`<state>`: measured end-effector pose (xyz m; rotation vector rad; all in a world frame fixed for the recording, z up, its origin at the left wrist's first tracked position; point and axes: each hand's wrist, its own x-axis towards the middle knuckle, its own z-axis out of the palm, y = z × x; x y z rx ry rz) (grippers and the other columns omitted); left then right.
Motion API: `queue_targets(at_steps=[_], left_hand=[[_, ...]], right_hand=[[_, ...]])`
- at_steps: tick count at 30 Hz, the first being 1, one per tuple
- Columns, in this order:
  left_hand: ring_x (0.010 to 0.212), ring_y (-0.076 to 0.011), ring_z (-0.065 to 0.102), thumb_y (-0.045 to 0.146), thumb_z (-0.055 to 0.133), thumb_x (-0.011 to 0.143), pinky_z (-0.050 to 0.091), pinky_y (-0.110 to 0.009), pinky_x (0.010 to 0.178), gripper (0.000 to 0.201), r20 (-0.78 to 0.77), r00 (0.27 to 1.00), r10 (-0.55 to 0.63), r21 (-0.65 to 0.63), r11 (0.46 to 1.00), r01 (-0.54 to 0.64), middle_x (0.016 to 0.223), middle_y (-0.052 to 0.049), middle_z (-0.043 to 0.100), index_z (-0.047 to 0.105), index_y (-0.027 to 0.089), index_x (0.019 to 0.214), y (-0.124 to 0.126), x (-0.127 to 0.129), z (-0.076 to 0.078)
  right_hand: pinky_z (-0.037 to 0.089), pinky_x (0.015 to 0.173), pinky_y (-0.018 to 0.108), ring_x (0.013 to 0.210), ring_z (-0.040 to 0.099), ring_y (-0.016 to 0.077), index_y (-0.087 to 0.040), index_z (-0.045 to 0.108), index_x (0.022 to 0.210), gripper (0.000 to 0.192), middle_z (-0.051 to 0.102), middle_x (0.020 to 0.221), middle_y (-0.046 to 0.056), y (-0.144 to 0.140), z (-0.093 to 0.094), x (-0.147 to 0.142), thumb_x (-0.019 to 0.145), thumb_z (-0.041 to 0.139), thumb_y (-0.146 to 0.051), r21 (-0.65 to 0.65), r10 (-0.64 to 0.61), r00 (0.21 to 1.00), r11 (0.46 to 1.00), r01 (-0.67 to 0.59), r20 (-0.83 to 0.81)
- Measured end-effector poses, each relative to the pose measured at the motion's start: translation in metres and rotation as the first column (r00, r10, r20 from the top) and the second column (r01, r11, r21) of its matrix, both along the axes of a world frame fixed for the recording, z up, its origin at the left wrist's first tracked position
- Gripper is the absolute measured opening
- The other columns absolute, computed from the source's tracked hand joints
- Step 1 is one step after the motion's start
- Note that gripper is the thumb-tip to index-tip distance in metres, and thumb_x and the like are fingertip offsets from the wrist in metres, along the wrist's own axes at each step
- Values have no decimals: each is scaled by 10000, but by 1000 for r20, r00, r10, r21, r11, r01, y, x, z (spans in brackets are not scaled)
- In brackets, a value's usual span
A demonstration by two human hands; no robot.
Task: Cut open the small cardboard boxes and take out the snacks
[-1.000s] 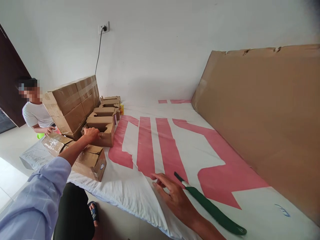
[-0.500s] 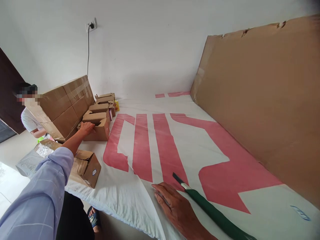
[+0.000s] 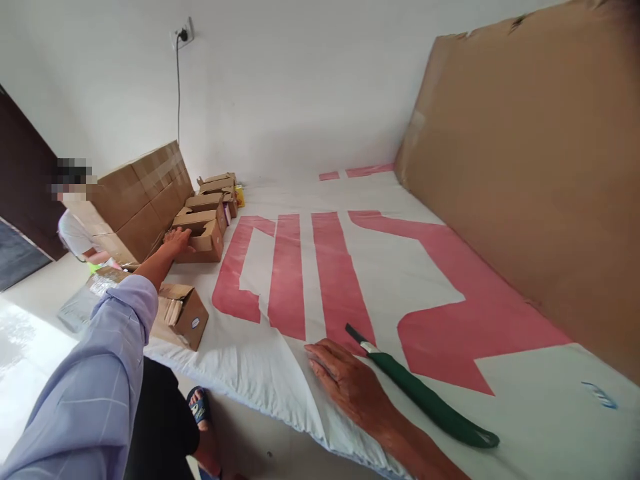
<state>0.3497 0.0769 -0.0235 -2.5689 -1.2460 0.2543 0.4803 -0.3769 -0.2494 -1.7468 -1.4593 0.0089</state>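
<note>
Covering the surface, a red-lettered white sheet (image 3: pixel 280 373) (right hand (image 3: pixel 350 383) flat, released) meets white wall (image 3: pixel 310 87).

You face a plain white wall (image 3: pixel 300 87) | socket (image 3: pixel 183 35) high up, black cord (image 3: pixel 177 87) hanging | pale glossy floor (image 3: pixel 20 333) at your left | dark door (image 3: pixel 23 180) far left | soft daylight.

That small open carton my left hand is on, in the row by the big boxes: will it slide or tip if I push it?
The small open carton probably slides rather than tips: it sits low and wide on the smooth white sheet. Its raised flaps look thin, so they would likely bend under the left hand. Its weight is hard to judge; the contents are hidden.
</note>
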Motion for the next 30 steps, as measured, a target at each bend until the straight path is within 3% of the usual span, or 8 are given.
queue_targets(at_steps=[3, 7, 9, 11, 13, 17, 23, 30], left_hand=[[1486, -350, 471, 450, 807, 873, 420, -406, 1171, 824, 2, 999, -33, -23, 999, 33, 1644, -188, 472, 454, 233, 1586, -17, -28, 21], [1388, -293, 591, 487, 725, 929, 464, -328, 1126, 676, -35, 997, -73, -124, 990, 68, 1568, -111, 607, 561, 228, 1531, -41, -78, 49], [1383, -297, 610, 560, 744, 887, 476, -322, 1120, 730, -80, 992, -95, -241, 968, 73, 1579, -85, 619, 588, 246, 1527, -51, -105, 57], [1482, -352, 533, 610, 833, 758, 442, -373, 1177, 1012, -135, 985, -112, -405, 913, 48, 1693, -120, 494, 475, 244, 1632, -58, -131, 60], [1554, -404, 444, 626, 911, 608, 393, -435, 1229, 1286, -181, 977, -113, -498, 867, 8, 1751, -154, 388, 353, 243, 1701, -62, -153, 58], [1599, -479, 341, 615, 960, 463, 340, -524, 1254, 1480, -164, 984, -76, -450, 893, -6, 1771, -200, 320, 291, 232, 1727, -66, -180, 49], [1444, -427, 549, 656, 887, 640, 433, -459, 1162, 1111, 68, 984, -165, -407, 896, 178, 1615, -194, 559, 525, 232, 1601, -93, -181, 36], [1263, -414, 613, 809, 807, 716, 486, -493, 1079, 871, 247, 926, -286, -170, 928, 332, 1312, -146, 687, 669, 274, 1389, -198, -134, -15]], right_hand=[[613, 833, 403, 953, 766, 270, -277, 766, 1074, 299, 792, 1012, 79, -8, 1, 11, 1029, 475, -329, 11, 0, 1000, 1000, 0, 0], [590, 832, 462, 1077, 711, 353, -273, 768, 1030, 288, 782, 1086, 139, -26, 12, 40, 977, 507, -384, -64, -185, 982, 980, 187, 34], [568, 759, 477, 1096, 684, 386, -268, 751, 1016, 307, 760, 1087, 166, -37, 21, 56, 967, 496, -431, -200, -325, 945, 923, 328, 51], [546, 733, 473, 1125, 665, 400, -268, 715, 977, 297, 740, 1109, 166, -45, 31, 67, 955, 501, -474, -364, -410, 909, 837, 409, 77], [532, 745, 461, 1154, 654, 399, -262, 665, 926, 267, 725, 1150, 159, -51, 41, 73, 942, 531, -492, -512, -437, 895, 750, 419, 92], [488, 722, 419, 1083, 671, 359, -255, 585, 814, 206, 714, 1109, 135, -53, 53, 69, 919, 586, -433, -666, -438, 895, 645, 375, 79], [414, 670, 390, 885, 669, 303, -235, 522, 702, 193, 721, 1018, 135, -49, 57, 61, 881, 577, -287, -652, -426, 903, 671, 352, 49], [399, 670, 395, 828, 686, 327, -266, 566, 842, 204, 754, 910, 138, -48, 57, 60, 925, 525, -447, -516, -479, 872, 773, 368, -95]])
